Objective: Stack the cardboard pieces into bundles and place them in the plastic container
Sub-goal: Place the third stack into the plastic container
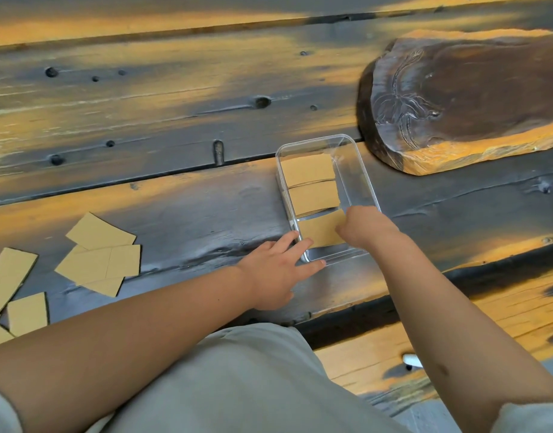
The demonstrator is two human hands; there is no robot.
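**Third bundle going into the container, loose pieces waiting at left**

The clear plastic container (pixel 364 185) sits on the dark wooden table (pixel 175 120), just beside a carved wooden slab (pixel 462 98). Inside, two cardboard bundles (pixel 311 182) lie flat along its left wall, one behind the other. A third bundle (pixel 320 231) is at the near end, under the right hand (pixel 364 228). That hand's fingers are curled down onto the bundle's right edge; grasping or just pressing, cannot tell for sure, reads as a pinch. The left hand (pixel 275 270) is relaxed, straight fingers resting against the container's near left corner, steadying it.

Loose cardboard pieces (pixel 97 260) lie scattered at far left, well apart from the container, some overlapping.

Handling, judged: pieces are light, thin, stiff, flat rectangles; not fragile, though edges can bend. A stack likely slides and fans out if gripped loosely, so pinch across the short edges, thumb on top, fingers below. Container looks light and slick, so it probably skids on the table unless held.
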